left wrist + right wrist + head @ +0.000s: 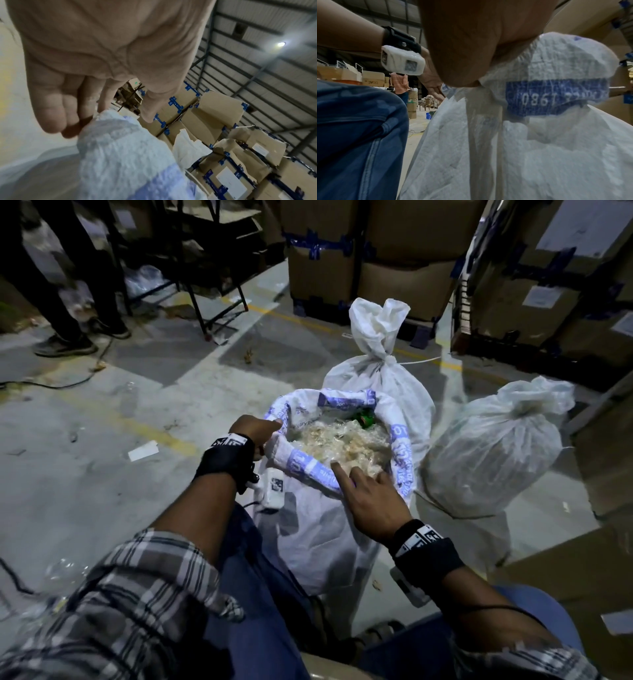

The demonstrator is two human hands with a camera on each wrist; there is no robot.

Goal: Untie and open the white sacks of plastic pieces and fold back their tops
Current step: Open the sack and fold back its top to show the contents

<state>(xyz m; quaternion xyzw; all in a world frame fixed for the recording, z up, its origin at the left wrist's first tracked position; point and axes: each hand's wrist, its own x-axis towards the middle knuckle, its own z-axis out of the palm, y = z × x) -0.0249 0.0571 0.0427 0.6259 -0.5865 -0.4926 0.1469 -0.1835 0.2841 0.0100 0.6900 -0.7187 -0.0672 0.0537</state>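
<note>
The open white sack (318, 529) stands on the floor between my knees, its blue-printed rim (308, 465) rolled back. Pale plastic pieces (342, 440) and a green item (366, 419) lie inside. My left hand (255, 428) grips the rim's left side, fingers hooked on the rolled fabric (120, 148). My right hand (359, 484) rests on the near rim with straight, spread fingers reaching over the pieces; its palm (471, 54) presses the roll (556, 94). A tied white sack (380, 378) stands behind and another (489, 453) to the right.
Stacked cardboard boxes with blue tape (376, 261) fill the back and the right (548, 285). Another box (582, 570) sits close at my right. A person's legs (68, 302) and a black metal frame (205, 268) are at the far left. A cable (51, 385) crosses the floor.
</note>
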